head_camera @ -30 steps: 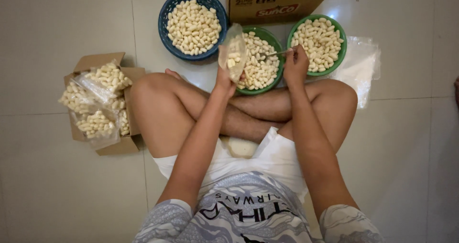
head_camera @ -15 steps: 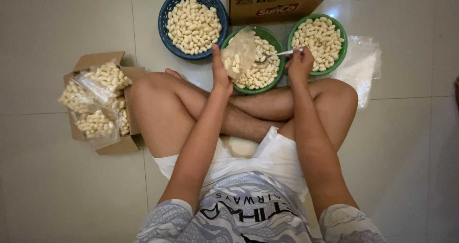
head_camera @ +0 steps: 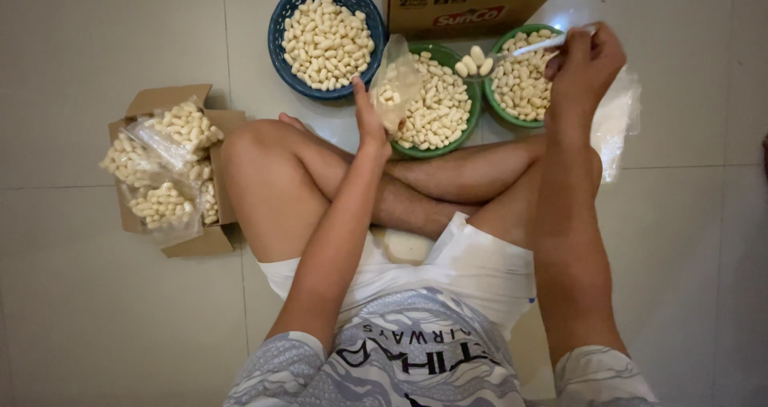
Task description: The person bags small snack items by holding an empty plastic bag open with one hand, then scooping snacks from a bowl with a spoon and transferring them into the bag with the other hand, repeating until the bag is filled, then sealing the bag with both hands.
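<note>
We sit cross-legged on the floor [head_camera: 96,47], looking down at our own arms. Our left hand [head_camera: 370,127] has its fingers clenched on the edge of a clear bag [head_camera: 396,83], holding it open and upright over the near rim of the middle green bowl [head_camera: 472,115]; a few pale pieces already lie inside the bag. Our right hand [head_camera: 582,67] has its fingers closed around a spoon [head_camera: 512,52], whose bowl carries a few pale pieces and hangs between the two green bowls, just right of the bag and apart from it. The right green bowl [head_camera: 494,111] sits under that hand, full of the same pieces. A blue basket [head_camera: 280,23], also full, stands left of the middle bowl, touching it. A cardboard box [head_camera: 472,11] stands behind the bowls. Well apart to our left, a small open carton [head_camera: 196,243] holds filled bags [head_camera: 160,163]. A sheet of clear plastic [head_camera: 620,119] lies on the floor by our right knee.
</note>
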